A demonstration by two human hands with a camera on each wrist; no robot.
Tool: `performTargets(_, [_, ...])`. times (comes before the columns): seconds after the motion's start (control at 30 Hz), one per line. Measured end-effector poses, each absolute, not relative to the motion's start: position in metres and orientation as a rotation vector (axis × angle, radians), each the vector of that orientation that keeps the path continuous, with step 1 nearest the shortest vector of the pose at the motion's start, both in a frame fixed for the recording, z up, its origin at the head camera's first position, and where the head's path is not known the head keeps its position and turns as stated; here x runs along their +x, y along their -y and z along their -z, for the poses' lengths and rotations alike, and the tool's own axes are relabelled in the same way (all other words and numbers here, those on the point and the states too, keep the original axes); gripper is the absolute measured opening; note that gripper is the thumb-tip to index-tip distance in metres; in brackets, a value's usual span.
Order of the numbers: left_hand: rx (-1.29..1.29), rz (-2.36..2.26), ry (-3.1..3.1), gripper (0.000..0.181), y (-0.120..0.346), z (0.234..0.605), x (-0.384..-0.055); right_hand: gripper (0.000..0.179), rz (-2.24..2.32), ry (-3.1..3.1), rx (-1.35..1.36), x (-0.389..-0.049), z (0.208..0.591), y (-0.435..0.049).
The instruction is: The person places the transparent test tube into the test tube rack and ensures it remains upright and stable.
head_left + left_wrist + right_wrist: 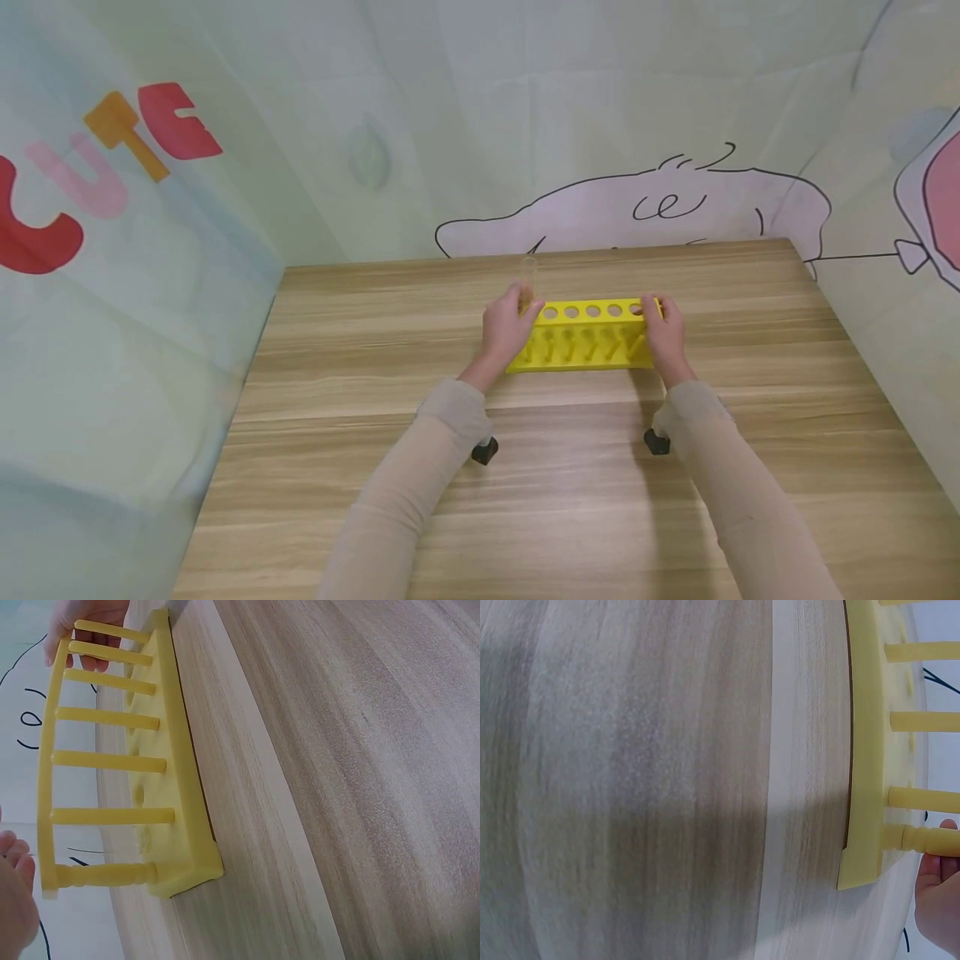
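A yellow test tube rack (585, 364) stands upright on the wooden table, with a row of round holes along its top plate. My left hand (508, 325) is at the rack's left end and pinches a clear test tube (529, 271), whose upper part shows faintly above the fingers. The tube's lower part is hidden behind that hand. At the other end, my right hand (665, 329) grips the rack's top corner. From the right wrist, the right hand (939, 896) shows beside the rack's end post (930, 840).
The wooden table (360, 333) extends around the rack. Behind it hangs a printed cloth (450, 125) with a cartoon outline and coloured letters. Small black devices (484, 451) hang under both wrists.
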State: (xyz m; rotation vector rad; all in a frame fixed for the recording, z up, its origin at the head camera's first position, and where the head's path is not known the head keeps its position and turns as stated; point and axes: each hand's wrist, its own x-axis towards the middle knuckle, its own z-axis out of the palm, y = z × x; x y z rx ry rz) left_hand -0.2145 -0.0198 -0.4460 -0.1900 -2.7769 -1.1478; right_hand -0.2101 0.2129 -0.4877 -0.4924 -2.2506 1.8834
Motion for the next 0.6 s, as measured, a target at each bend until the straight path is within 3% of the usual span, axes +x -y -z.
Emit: performTargets(0.6, [-0.189,1.14,2.793,0.027,0.0207,0.4492,-0.215,0.02,-1.862,2.264,-0.477,-0.2103,0.4914,-0.2129])
